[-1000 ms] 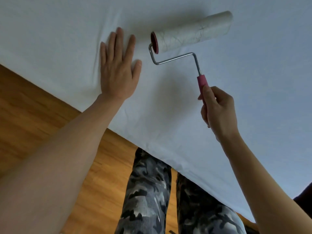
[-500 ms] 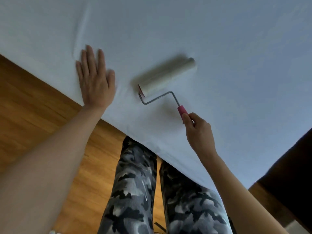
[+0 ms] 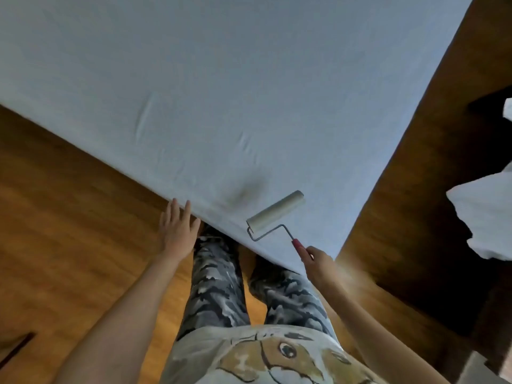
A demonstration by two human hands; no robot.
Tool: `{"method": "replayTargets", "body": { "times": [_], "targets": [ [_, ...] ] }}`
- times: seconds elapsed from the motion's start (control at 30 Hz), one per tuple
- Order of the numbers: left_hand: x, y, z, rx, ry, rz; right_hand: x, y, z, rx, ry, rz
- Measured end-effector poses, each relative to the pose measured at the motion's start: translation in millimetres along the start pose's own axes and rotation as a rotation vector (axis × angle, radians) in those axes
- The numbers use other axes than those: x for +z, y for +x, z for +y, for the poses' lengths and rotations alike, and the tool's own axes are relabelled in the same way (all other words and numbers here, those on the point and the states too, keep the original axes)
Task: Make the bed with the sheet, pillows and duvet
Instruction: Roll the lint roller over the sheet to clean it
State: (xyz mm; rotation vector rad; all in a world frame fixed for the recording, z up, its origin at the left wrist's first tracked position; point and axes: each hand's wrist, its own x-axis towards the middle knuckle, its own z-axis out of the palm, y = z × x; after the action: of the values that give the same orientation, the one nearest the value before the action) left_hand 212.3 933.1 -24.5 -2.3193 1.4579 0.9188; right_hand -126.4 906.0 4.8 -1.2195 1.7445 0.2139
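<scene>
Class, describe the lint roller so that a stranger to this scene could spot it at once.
Start at the pale sheet covering the bed, then follow its near edge toward the corner. There the right hand holds a red grip; a bent wire leads to the lint roller, the only cylinder on the flat cloth.

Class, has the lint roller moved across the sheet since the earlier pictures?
Yes. The lint roller has come back toward the near edge of the sheet.

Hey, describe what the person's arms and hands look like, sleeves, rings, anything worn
Both forearms are bare up to the frame edge; no sleeve shows. The left hand and right hand wear no gloves. No ring, watch or bracelet can be made out, though the picture is soft. Below are camouflage-patterned trousers and a pale printed top.
</scene>
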Motion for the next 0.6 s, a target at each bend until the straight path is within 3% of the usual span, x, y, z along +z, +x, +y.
{"method": "replayTargets", "body": {
  "times": [0.33, 0.6],
  "targets": [
    [-36.1, -149.2, 69.8, 0.153, -0.199, 0.147, -113.0, -153.3, 60.6, -0.054, 0.278, 0.305],
    [-26.8, -214.1, 77.9, 0.301, -0.275, 0.109, -63.7, -265.0, 119.4, 0.034, 0.622, 0.472]
  ]
}}
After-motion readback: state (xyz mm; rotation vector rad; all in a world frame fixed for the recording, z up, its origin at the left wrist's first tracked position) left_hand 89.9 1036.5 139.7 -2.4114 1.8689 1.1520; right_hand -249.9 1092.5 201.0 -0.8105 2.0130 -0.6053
